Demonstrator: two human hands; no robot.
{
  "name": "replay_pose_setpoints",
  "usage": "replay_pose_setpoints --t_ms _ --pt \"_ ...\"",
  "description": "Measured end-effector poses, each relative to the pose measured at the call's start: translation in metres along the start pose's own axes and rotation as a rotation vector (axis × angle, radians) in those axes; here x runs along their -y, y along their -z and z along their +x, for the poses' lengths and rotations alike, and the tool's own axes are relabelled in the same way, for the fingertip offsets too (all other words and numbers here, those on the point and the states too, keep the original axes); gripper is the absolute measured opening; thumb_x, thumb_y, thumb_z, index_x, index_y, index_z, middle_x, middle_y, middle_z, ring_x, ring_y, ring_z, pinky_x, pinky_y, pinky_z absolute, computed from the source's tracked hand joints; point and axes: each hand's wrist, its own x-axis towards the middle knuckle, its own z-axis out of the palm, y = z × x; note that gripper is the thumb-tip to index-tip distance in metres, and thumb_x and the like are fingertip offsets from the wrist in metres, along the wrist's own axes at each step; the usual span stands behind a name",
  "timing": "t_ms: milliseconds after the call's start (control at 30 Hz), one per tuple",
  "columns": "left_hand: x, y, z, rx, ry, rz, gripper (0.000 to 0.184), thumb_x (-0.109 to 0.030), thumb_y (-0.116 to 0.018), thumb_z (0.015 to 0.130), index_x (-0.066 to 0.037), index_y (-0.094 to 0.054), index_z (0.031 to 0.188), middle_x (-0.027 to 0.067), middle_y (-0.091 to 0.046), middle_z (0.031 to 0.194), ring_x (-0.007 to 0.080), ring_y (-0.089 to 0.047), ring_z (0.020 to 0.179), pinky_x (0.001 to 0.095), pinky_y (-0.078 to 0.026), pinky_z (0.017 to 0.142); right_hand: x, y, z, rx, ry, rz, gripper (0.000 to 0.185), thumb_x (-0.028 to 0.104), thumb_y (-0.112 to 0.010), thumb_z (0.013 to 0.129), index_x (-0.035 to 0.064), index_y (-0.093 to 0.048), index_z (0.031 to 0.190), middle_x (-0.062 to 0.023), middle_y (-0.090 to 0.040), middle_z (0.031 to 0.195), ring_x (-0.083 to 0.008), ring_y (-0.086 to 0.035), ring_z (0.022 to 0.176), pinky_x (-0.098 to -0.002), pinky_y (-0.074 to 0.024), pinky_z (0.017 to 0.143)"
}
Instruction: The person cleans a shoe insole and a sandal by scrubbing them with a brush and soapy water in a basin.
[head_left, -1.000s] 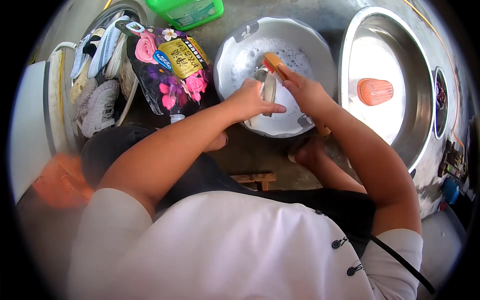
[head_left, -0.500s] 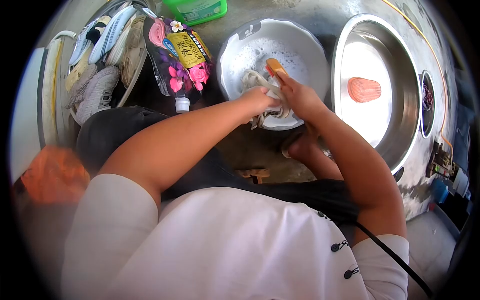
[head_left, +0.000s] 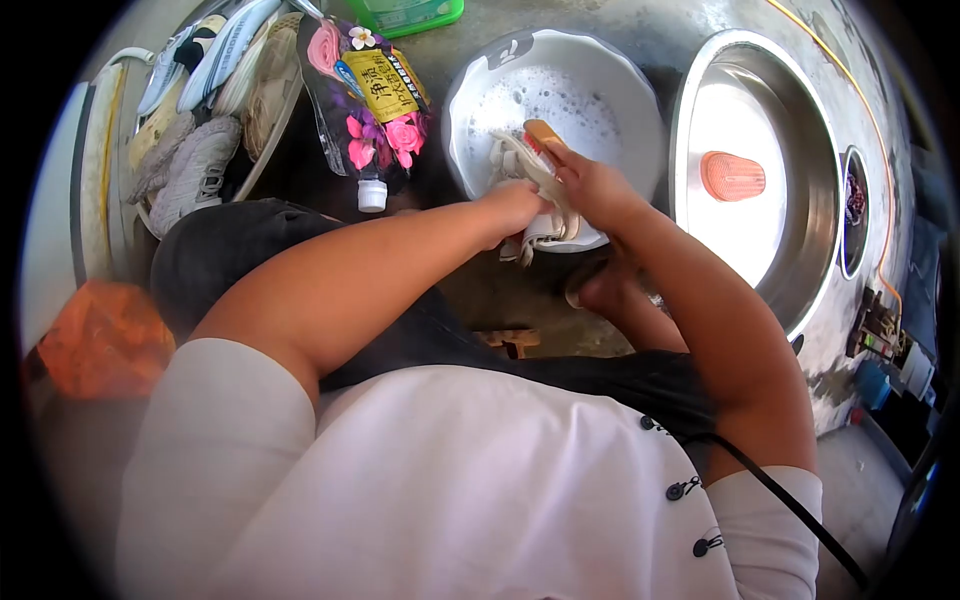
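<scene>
In the head view my left hand [head_left: 515,208] is closed on an off-white fabric shoe [head_left: 525,165], with lace-like strips hanging below it. My right hand [head_left: 597,190] grips a scrub brush [head_left: 542,133] with a wooden back and reddish bristles. The bristles face the shoe; fingers partly hide where they meet. Both hands are over the near rim of a white basin [head_left: 640,120] holding sudsy water.
Left stands a tub of several shoes [head_left: 205,165], beside a flowered detergent bag [head_left: 385,100] with a white cap. A steel tub [head_left: 820,200] on the right holds a pinkish ribbed object [head_left: 733,176]. A green container [head_left: 415,14] is at the top.
The shoe has turned slightly in my left hand, and more of its pale underside hangs over the basin rim. The brush has shifted a little left. Both hands keep their grip.
</scene>
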Motion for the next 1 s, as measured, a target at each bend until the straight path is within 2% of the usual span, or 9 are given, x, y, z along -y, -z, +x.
replay_pose_setpoints --t_ms 67,233,367,467,567,667,800,867,1000 --pt "-0.001 0.003 0.002 -0.019 -0.014 -0.056 0.027 -0.024 -0.054 0.095 -0.005 -0.059 0.114 0.0073 -0.064 0.091 0.0197 -0.062 0.073 0.0339 -0.050 0.058 -0.012 0.018 -0.019 -0.087 0.071 0.198 0.046 0.028 -0.043 0.099 0.0272 -0.041 0.145 -0.0238 -0.067 0.104 -0.0414 -0.065 0.092 -0.0471 -0.0501 0.084" --pt "0.014 0.005 0.009 0.112 0.044 -0.081 0.027 -0.021 -0.054 0.094 -0.002 -0.057 0.113 0.0108 -0.066 0.094 0.0222 -0.067 0.078 0.0368 -0.054 0.062 0.025 0.035 -0.099 0.235 -0.101 -0.130 0.054 0.021 -0.048 0.096 0.0247 -0.035 0.149 -0.0222 -0.067 0.101 -0.0396 -0.065 0.093 -0.0480 -0.0505 0.082" --pt "0.025 0.002 0.014 0.174 0.064 -0.011 0.025 -0.024 -0.054 0.095 -0.002 -0.060 0.104 0.0105 -0.067 0.086 0.0221 -0.067 0.069 0.0349 -0.054 0.060 0.014 -0.001 -0.053 0.183 0.057 -0.269 0.053 0.020 -0.044 0.098 0.0234 -0.033 0.149 -0.0218 -0.067 0.101 -0.0383 -0.065 0.092 -0.0487 -0.0504 0.080" --pt "0.010 0.000 0.006 0.110 0.034 -0.023 0.025 -0.025 -0.054 0.095 -0.002 -0.061 0.102 0.0096 -0.066 0.080 0.0212 -0.064 0.063 0.0328 -0.053 0.058 0.013 -0.002 -0.017 0.132 -0.008 -0.206 0.049 0.023 -0.041 0.099 0.0236 -0.036 0.148 -0.0211 -0.068 0.101 -0.0376 -0.065 0.091 -0.0488 -0.0507 0.079" --pt "0.007 0.002 0.004 0.115 0.050 -0.050 0.026 -0.026 -0.054 0.096 -0.002 -0.061 0.104 0.0095 -0.065 0.084 0.0204 -0.063 0.064 0.0332 -0.053 0.060 0.007 0.019 -0.049 0.068 -0.007 -0.009 0.049 0.025 -0.042 0.099 0.0308 -0.036 0.147 -0.0209 -0.067 0.100 -0.0380 -0.067 0.087 -0.0479 -0.0523 0.080" --pt "0.011 0.002 0.006 0.116 0.067 -0.141 0.025 -0.025 -0.055 0.095 -0.003 -0.060 0.105 0.0102 -0.065 0.090 0.0209 -0.064 0.068 0.0341 -0.053 0.060 0.001 0.025 -0.110 0.156 0.044 -0.161 0.054 0.023 -0.045 0.096 0.0340 -0.033 0.148 -0.0218 -0.066 0.097 -0.0388 -0.067 0.086 -0.0476 -0.0528 0.080" --pt "0.023 0.004 0.019 0.192 0.100 -0.173 0.024 -0.024 -0.054 0.095 -0.003 -0.059 0.107 0.0109 -0.065 0.094 0.0216 -0.065 0.074 0.0349 -0.053 0.063 -0.002 0.009 -0.086 0.217 -0.062 -0.294 0.059 0.022 -0.047 0.094 0.0341 -0.030 0.150 -0.0216 -0.064 0.094 -0.0388 -0.067 0.085 -0.0474 -0.0533 0.080" --pt "0.017 0.002 0.014 0.181 0.116 -0.158 0.023 -0.022 -0.054 0.095 -0.003 -0.060 0.107 0.0108 -0.065 0.093 0.0220 -0.065 0.076 0.0349 -0.053 0.065 -0.017 -0.012 -0.047 0.055 0.075 -0.286 0.058 0.022 -0.046 0.095 0.0335 -0.030 0.150 -0.0215 -0.065 0.096 -0.0392 -0.067 0.085 -0.0471 -0.0529 0.079" --pt "0.008 -0.001 0.014 0.133 0.108 -0.123 0.024 -0.023 -0.053 0.095 -0.003 -0.060 0.108 0.0112 -0.065 0.094 0.0221 -0.065 0.078 0.0356 -0.054 0.068 -0.006 0.010 -0.023 0.107 0.030 -0.141 0.057 0.021 -0.043 0.097 0.0306 -0.028 0.151 -0.0209 -0.066 0.098 -0.0398 -0.066 0.086 -0.0474 -0.0520 0.079"
